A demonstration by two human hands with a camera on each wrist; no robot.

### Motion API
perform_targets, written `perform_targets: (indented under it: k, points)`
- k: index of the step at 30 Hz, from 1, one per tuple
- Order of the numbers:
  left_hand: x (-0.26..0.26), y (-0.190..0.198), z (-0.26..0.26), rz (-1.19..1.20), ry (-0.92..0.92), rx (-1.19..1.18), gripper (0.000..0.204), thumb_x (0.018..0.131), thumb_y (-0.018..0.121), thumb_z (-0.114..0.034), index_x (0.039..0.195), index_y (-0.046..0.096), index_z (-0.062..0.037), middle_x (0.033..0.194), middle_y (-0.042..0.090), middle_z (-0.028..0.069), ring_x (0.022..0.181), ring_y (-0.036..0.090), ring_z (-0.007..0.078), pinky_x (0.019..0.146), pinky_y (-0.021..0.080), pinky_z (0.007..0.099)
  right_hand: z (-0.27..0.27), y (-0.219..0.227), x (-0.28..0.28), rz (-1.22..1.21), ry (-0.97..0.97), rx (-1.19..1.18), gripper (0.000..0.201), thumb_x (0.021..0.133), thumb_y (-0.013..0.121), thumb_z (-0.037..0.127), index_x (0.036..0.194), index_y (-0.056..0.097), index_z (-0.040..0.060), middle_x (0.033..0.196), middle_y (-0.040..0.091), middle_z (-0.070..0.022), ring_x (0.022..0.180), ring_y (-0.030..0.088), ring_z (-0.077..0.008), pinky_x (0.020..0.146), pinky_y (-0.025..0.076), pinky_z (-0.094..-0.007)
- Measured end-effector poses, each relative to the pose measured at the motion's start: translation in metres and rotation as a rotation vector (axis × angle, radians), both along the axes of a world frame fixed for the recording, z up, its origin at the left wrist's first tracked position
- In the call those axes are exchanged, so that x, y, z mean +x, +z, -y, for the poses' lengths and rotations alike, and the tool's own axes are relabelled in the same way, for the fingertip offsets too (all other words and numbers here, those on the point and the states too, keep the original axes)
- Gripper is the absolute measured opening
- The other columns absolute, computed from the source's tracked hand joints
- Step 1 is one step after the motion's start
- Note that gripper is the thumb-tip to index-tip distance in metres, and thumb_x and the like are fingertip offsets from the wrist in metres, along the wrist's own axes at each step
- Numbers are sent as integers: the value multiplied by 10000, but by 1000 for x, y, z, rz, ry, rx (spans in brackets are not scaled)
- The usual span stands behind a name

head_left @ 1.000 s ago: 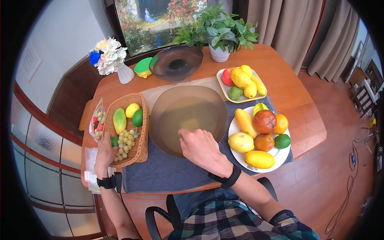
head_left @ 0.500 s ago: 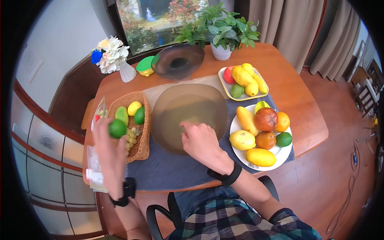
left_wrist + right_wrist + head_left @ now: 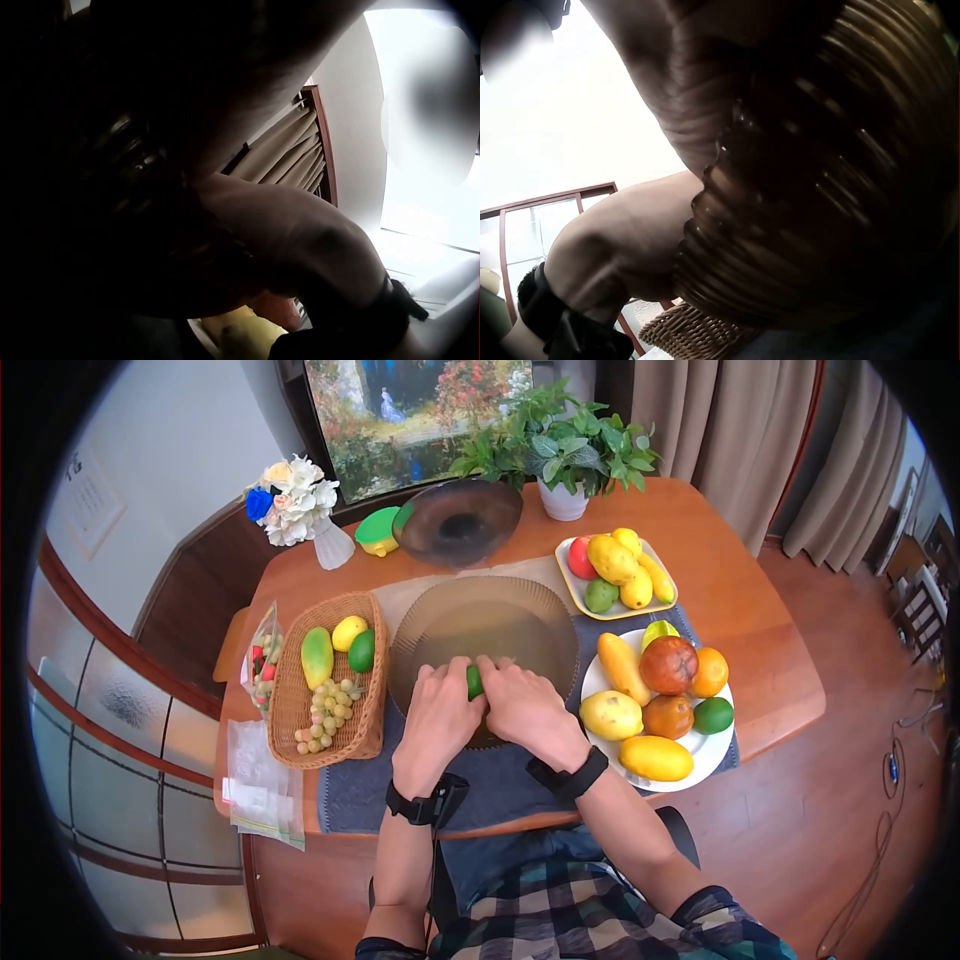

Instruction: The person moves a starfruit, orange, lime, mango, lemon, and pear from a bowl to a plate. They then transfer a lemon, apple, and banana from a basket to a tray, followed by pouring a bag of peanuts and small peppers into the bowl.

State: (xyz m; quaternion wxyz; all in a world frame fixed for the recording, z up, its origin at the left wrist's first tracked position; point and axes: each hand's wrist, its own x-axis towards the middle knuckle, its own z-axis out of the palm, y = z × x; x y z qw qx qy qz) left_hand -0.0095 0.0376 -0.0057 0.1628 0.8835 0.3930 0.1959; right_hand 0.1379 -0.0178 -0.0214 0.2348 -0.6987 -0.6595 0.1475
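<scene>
- Head view: the left hand (image 3: 440, 708) and the right hand (image 3: 522, 705) are together over the near part of the brown ribbed bowl (image 3: 440, 615), and the fingers of both are curled round one green fruit (image 3: 474, 681). I judge that the step is to rub or turn this fruit over the bowl. To do it well, one hand should support the fruit while the other turns it gently, low inside the bowl's rim, so that a slip ends in the bowl. A firm but light hold is enough.
- In the same view, only a part of the fruit shows between the hands: its skin is plain, rather bright green. Its full shape is covered. Left of the bowl is the wicker basket (image 3: 375, 660), and right of it the white plate (image 3: 712, 755), so the elbows need care.
- Left wrist view: very dark; the right wrist with its black band (image 3: 386, 315) is seen, but I cannot tell the grip or find the fruit.
- Right wrist view: the bowl's wavy, glossy wall hides the fingers and the fruit, so the hold cannot be told from here.
</scene>
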Motion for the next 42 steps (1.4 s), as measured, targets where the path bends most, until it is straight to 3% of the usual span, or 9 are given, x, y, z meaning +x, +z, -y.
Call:
perform_targets:
  k: [10,17,20,26,29,33,36,38,42]
  points:
    - [-1,6,-4,-47,-74,-275,403,905,695,-30,1287,644,90,1318,634,290,1244,614,513,1058,520,520,0,9,-3,85,38,-108,376,947,664,108,1287,584,-34,1225,672,-295,1077,758,-439,910,623,-505]
    - [-4,-1,-1,63,-130,-175,449,859,693,40,1304,648,67,1334,631,296,1237,615,504,1067,516,497,-7,-6,-5,47,4,-192,335,952,655,84,1234,579,-79,1233,654,-329,1094,753,-444,926,627,-497]
    - [-3,-3,2,107,-129,-113,490,837,713,47,1321,640,64,1354,622,293,1261,608,503,1080,516,489,-7,-12,0,-59,31,-68,328,937,658,57,1215,585,-100,1229,661,-363,1103,751,-453,916,632,-495]
    - [-2,-1,4,49,-109,-107,538,843,739,10,1364,613,53,1402,604,286,1324,585,501,1112,503,494,-3,18,-1,16,44,-203,327,912,679,51,1171,594,-130,1206,696,-378,1092,763,-446,883,642,-483]
    - [3,1,6,31,-41,-180,510,860,743,-16,1352,624,46,1379,601,273,1323,580,488,1116,492,501,-2,17,-3,80,16,-238,359,913,694,76,1213,600,-97,1195,696,-358,1064,777,-418,874,644,-479]
    - [-1,-6,2,19,-34,-39,442,836,752,-11,1268,673,44,1133,550,229,1105,561,435,996,491,487,3,0,-5,70,-68,-20,436,932,684,92,1330,546,-21,1158,698,-306,1047,779,-395,848,641,-489]
    - [-2,-1,-2,-79,-81,-91,455,803,786,18,1237,653,61,1240,562,268,1165,571,467,1023,510,510,0,-6,-4,10,73,44,423,947,647,77,1336,525,-35,1165,699,-303,1064,766,-432,853,633,-502]
    - [-2,-1,-5,22,-70,-214,465,792,770,42,1242,653,71,1313,566,270,1185,568,456,1040,504,507,3,2,-4,11,54,20,407,943,649,75,1317,541,-45,1166,700,-306,1071,765,-429,861,633,-499]
    - [-1,-1,-1,58,-131,-186,469,790,729,73,1254,657,70,1334,595,261,1197,570,452,1062,495,503,4,8,-7,41,-9,-65,344,934,652,66,1242,597,-77,1168,703,-316,1086,762,-427,880,635,-497]
